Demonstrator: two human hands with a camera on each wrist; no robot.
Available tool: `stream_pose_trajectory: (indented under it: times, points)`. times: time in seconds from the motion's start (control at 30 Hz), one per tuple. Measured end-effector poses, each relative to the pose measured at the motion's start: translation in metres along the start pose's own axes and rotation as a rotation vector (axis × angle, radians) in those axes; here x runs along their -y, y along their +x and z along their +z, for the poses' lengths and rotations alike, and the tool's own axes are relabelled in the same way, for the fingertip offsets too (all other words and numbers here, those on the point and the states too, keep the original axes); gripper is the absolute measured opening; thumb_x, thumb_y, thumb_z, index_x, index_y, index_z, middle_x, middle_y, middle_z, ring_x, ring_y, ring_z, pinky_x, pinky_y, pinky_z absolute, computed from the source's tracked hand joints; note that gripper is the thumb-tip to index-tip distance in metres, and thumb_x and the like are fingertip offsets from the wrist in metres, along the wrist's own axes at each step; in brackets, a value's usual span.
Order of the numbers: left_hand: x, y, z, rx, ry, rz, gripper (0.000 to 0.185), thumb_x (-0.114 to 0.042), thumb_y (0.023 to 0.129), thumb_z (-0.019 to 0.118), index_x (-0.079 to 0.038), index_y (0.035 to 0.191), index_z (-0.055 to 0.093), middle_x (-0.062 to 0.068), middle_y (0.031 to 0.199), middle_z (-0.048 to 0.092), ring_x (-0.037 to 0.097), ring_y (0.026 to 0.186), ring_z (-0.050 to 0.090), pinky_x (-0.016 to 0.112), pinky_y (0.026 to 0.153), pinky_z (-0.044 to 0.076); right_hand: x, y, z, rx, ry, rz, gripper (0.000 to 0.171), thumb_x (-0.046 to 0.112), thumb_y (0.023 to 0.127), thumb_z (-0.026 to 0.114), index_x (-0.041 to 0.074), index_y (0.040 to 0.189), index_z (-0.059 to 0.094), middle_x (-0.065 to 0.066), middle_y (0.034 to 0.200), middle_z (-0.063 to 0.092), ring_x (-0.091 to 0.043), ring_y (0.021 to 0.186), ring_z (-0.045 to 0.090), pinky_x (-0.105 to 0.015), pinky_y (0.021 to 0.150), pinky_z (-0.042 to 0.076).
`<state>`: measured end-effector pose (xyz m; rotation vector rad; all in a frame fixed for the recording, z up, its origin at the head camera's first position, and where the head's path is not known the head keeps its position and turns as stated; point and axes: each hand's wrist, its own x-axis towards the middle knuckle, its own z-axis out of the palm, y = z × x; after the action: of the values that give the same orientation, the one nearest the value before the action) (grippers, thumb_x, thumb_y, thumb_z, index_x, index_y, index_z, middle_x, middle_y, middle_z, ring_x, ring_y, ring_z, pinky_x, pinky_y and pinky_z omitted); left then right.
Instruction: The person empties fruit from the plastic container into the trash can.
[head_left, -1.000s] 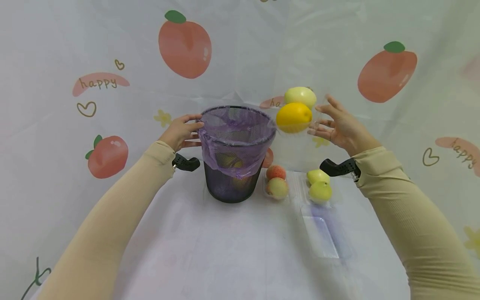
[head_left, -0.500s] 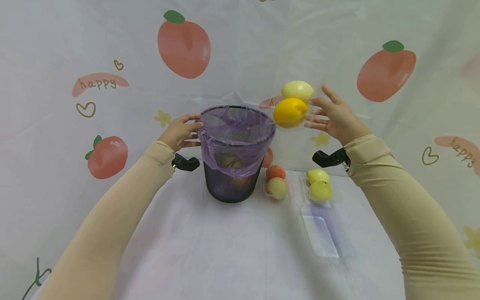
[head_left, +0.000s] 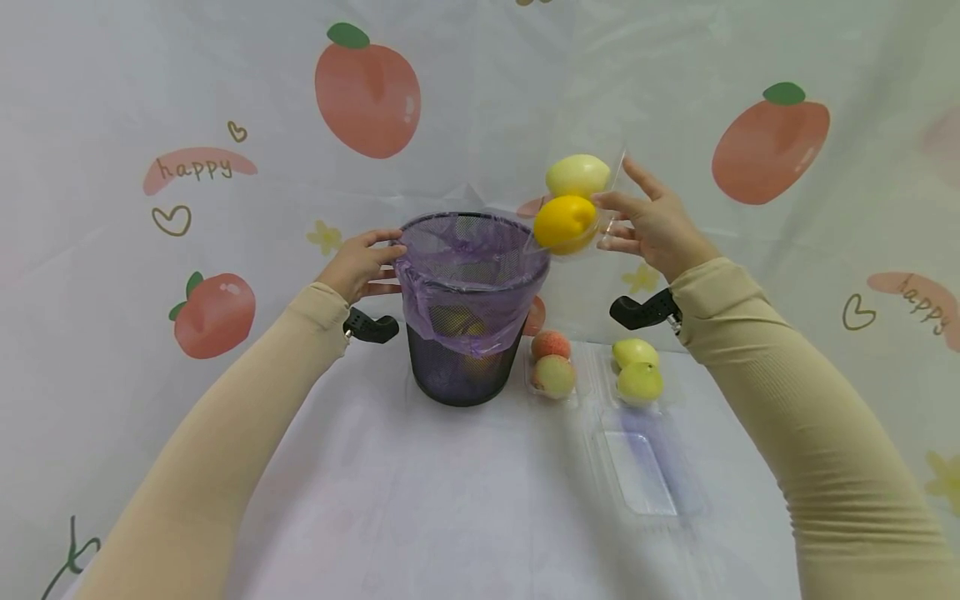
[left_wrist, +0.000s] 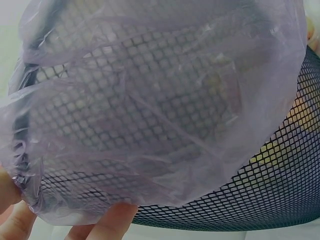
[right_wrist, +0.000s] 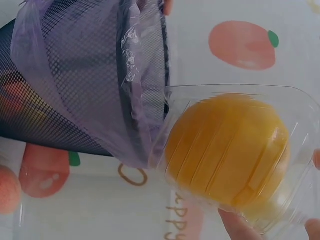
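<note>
- Since a second ago, the right hand has carried its clear plastic box leftward, so the box's lower edge now sits just beside the rim of the bin; before, it hung well apart to the right.
- Inside the box, tilted mouth-down toward the bin, lie an orange fruit below and a pale yellow fruit above; the tilt lets them slide toward the opening.
- Right grip: fingers and thumb clasp the far end of the box, holding it up over the far right part of the table.
- Left hand has not shifted: its fingers curl round the bin's left rim and the purple bag lining it, seemingly steadying the bin where it stands near the far edge of the table.
- Some fruit shows dimly through the mesh at the bin's bottom.
- Right of the bin, toward the far edge, stand two reddish fruits and two green fruits in clear boxes.
- An empty clear tray lies nearer the person, right of the table's middle.
</note>
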<state>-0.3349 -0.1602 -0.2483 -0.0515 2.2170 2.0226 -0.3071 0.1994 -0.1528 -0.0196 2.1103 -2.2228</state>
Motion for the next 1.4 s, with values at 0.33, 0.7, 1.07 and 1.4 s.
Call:
stream_pose_trajectory:
  times: [0.33, 0.7, 1.07, 1.4]
  points:
    - [0.0, 0.0, -0.001, 0.01, -0.007, 0.004, 0.052, -0.022, 0.102, 0.05, -0.022, 0.151, 0.034, -0.001, 0.119, 0.048, 0.017, 0.096, 0.057, 0.033, 0.084, 0.059, 0.003, -0.002, 0.007, 0.033, -0.051, -0.041, 0.085, 0.012, 0.085, 0.076, 0.049, 0.147, 0.03, -0.012, 0.159, 0.02, -0.012, 0.056, 0.062, -0.026, 0.058, 0.06]
    - [0.0, 0.0, -0.001, 0.011, -0.005, -0.001, 0.052, -0.022, 0.103, 0.049, -0.023, 0.152, 0.033, 0.002, 0.129, 0.046, 0.023, 0.109, 0.054, 0.037, 0.091, 0.057, 0.002, 0.003, 0.013, 0.009, -0.198, -0.073, 0.08, 0.017, 0.087, 0.074, 0.052, 0.144, 0.031, -0.009, 0.161, 0.013, -0.04, 0.132, 0.043, -0.025, 0.067, 0.061]
    - [-0.001, -0.002, -0.001, 0.006, -0.002, 0.001, 0.052, -0.022, 0.102, 0.05, -0.023, 0.151, 0.034, -0.001, 0.117, 0.047, 0.014, 0.091, 0.058, 0.033, 0.084, 0.059, 0.002, 0.003, 0.017, -0.013, -0.293, -0.116, 0.081, 0.017, 0.085, 0.076, 0.05, 0.145, 0.033, -0.011, 0.14, 0.04, -0.016, 0.074, 0.053, -0.024, 0.063, 0.06]
    - [-0.001, -0.002, 0.0, 0.004, -0.001, 0.005, 0.052, -0.022, 0.102, 0.051, -0.022, 0.151, 0.034, 0.0, 0.118, 0.047, 0.015, 0.093, 0.058, 0.034, 0.086, 0.059, 0.005, 0.003, 0.023, 0.0, -0.327, -0.134, 0.081, 0.016, 0.086, 0.075, 0.05, 0.145, 0.032, -0.013, 0.157, 0.025, -0.018, 0.093, 0.059, -0.021, 0.063, 0.06]
